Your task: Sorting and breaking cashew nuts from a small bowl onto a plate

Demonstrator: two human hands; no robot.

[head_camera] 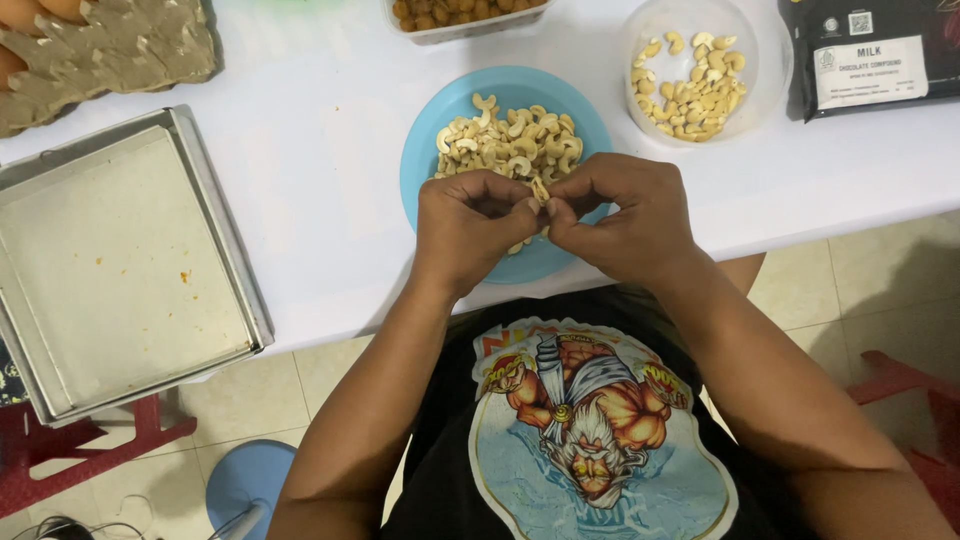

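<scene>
My left hand (470, 225) and my right hand (625, 215) meet over the near part of a blue plate (425, 160) on the white table. Both pinch one pale cashew nut (540, 189) between their fingertips. A heap of cashews (510, 145) lies on the far half of the plate, just beyond my fingers. A clear round tub (760, 70) with more cashews stands to the right of the plate.
A metal baking tray (215, 200) lined with paper overhangs the table edge at left. An egg carton (110, 50) sits at the far left, a clear box of brown nuts (460, 15) at the far middle, a black packet (870, 55) at the far right. Red stools (90, 460) stand on the tiled floor.
</scene>
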